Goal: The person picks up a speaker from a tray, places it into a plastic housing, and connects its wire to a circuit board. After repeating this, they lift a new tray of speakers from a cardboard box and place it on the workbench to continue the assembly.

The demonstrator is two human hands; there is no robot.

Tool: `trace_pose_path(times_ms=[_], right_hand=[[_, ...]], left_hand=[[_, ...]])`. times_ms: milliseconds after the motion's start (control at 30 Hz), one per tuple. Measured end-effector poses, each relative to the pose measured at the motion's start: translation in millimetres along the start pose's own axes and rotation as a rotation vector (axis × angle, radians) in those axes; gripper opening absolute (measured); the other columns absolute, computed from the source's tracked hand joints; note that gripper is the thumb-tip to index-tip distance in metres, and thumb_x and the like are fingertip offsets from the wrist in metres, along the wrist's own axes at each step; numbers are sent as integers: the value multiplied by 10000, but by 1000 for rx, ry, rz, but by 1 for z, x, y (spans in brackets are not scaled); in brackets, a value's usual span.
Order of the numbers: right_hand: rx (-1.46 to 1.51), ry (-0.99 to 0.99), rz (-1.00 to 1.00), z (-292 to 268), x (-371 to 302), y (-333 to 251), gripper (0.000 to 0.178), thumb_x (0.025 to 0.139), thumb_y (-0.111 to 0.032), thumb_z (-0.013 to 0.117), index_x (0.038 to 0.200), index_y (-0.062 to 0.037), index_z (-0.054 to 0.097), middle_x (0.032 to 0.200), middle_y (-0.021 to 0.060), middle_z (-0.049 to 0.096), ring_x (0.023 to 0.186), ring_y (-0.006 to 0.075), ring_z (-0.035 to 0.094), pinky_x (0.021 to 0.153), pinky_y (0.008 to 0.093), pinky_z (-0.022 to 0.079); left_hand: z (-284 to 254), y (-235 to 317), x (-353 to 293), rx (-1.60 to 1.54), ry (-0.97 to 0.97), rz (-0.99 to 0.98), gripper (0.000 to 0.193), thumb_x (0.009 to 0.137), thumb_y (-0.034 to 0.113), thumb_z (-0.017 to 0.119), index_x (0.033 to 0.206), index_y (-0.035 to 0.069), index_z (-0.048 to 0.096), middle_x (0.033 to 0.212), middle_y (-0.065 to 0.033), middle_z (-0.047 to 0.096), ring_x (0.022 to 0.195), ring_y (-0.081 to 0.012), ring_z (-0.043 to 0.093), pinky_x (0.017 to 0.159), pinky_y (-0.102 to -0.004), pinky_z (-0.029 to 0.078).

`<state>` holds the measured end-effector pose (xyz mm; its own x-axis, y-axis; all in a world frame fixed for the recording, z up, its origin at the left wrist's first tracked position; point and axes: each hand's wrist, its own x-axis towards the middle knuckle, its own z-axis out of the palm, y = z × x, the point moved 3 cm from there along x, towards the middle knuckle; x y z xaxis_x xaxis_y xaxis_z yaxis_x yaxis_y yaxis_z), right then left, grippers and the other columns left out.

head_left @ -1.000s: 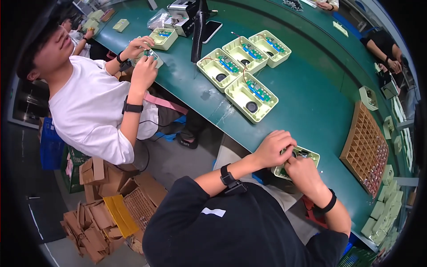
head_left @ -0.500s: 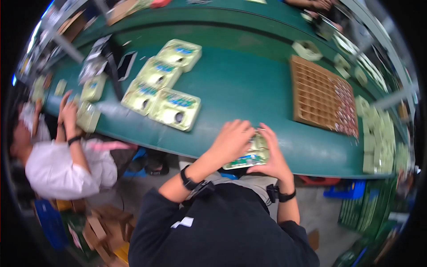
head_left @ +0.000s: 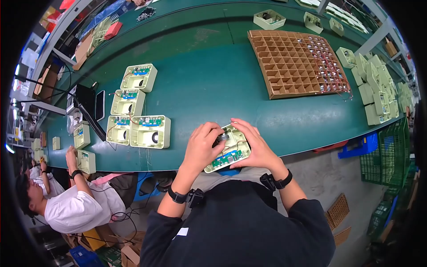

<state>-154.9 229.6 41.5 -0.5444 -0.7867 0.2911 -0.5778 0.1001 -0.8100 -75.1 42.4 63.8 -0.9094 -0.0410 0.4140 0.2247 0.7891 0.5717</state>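
Observation:
A pale green plastic housing (head_left: 243,147) is tilted over the table's near edge, its open side up, with a green circuit board (head_left: 227,159) and a thin reddish wire inside. My right hand (head_left: 259,149) grips its right side, thumb low and fingers along the far edge. Between the curled fingers of my left hand (head_left: 203,144) is a dark round part (head_left: 221,137), seemingly a small speaker, at the housing's far left corner. Those fingers partly hide it, so whether it is seated cannot be told.
Several similar housings (head_left: 153,140) with boards stand at left. A cardboard divider tray (head_left: 284,66) lies at right, holding small wired parts along one side. More housings (head_left: 378,104) are stacked beyond it. A phone (head_left: 100,105) lies at left, near a co-worker (head_left: 84,200).
My view has swung and sharpened. The housing has turned a little in my hands, showing more of its inside. My left fingers now pinch the dark round part.

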Motion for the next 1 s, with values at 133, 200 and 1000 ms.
trace_pose_path(times_ms=[133, 200, 1000], right_hand=[[-11, 3, -14, -1, 2, -1, 1132, 570, -394, 1001, 1512, -82, 456, 1594, 151, 441, 1457, 359, 441, 1176, 469, 359], [-13, 3, -13, 1, 1, -1, 1122, 571, -400, 999, 1504, -81, 464, 1593, 150, 440, 1454, 361, 443, 1175, 470, 360], [244, 149, 220, -12, -16, 3, 871, 746, -309, 940, 1462, -55, 515, 1424, 112, 576, 1164, 207, 599, 936, 350, 512]], left_hand=[[1, -1, 0, -4, -2, -28, 230, 774, 84, 801, 938, 28, 650, 1039, -68, 648, 920, -290, 661, 788, -424, 551], [0, -2, -1, -10, -11, -43, 237, 774, 82, 802, 934, 22, 638, 1039, -72, 647, 911, -296, 661, 767, -426, 559], [-2, 2, 1, 3, -82, -100, 244, 793, 102, 821, 899, 32, 613, 1060, -71, 635, 971, -302, 652, 755, -422, 551]])
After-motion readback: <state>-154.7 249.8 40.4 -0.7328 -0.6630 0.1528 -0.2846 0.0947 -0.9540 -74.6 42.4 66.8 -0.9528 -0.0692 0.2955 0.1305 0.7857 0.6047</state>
